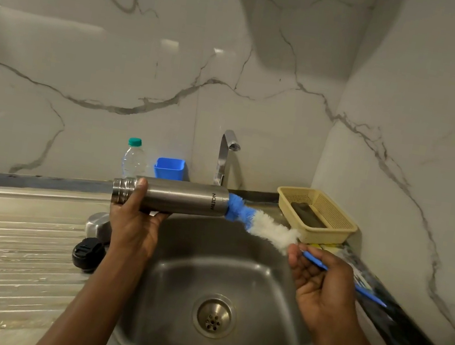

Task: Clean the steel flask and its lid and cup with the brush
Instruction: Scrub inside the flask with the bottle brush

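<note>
Forearm cover is my main trouble: my left arm hides part of the black lid and most of the steel cup, both by the left rim of the sink. I cannot tell whether the brush goes inside the flask or only presses on its end, where the blue bristles meet it. The flask lies level above the basin, long axis left to right, ribbed end to the left, lettered end toward the brush. My left hand grips it from below near the ribbed end, thumb over the top. My right hand pinches the brush's thin blue handle, which slants down to the right.
</note>
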A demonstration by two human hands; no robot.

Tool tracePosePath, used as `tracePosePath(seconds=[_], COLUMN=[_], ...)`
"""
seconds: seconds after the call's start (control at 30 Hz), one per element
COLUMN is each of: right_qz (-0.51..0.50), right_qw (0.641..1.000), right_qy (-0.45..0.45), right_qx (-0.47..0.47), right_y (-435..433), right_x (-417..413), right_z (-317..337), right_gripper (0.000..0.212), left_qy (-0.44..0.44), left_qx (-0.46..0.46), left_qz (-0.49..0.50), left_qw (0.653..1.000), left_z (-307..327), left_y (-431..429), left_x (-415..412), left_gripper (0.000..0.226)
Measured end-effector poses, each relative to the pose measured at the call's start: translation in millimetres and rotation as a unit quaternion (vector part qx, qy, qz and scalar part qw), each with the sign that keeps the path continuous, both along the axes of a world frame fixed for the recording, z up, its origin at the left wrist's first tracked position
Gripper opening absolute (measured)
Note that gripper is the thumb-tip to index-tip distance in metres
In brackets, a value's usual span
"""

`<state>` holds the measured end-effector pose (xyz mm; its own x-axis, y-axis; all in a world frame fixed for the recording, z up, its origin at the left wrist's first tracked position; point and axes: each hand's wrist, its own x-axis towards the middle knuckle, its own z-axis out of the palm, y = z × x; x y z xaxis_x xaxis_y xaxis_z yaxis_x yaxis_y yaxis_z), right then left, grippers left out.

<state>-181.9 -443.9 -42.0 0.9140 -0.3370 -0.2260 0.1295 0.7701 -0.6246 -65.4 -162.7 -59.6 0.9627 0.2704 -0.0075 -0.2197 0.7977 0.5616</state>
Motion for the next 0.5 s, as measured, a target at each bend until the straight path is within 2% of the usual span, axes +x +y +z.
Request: tracePosePath(seconds=[0.5], right_qz=[0.005], right_qw=[1.0], right_qy=[0.003], right_qx=[-0.018], right_y=[24.4], right_x=[8.5], right_z=[9.6], right_gripper=[0.015], left_qy=[0.029], left_qx=[-0.005], left_qz=[0.013], left_qw=[0.999], left_z=[-3.3], left_y=[-6.8], left_x=[1.7], left_gripper=[0.065])
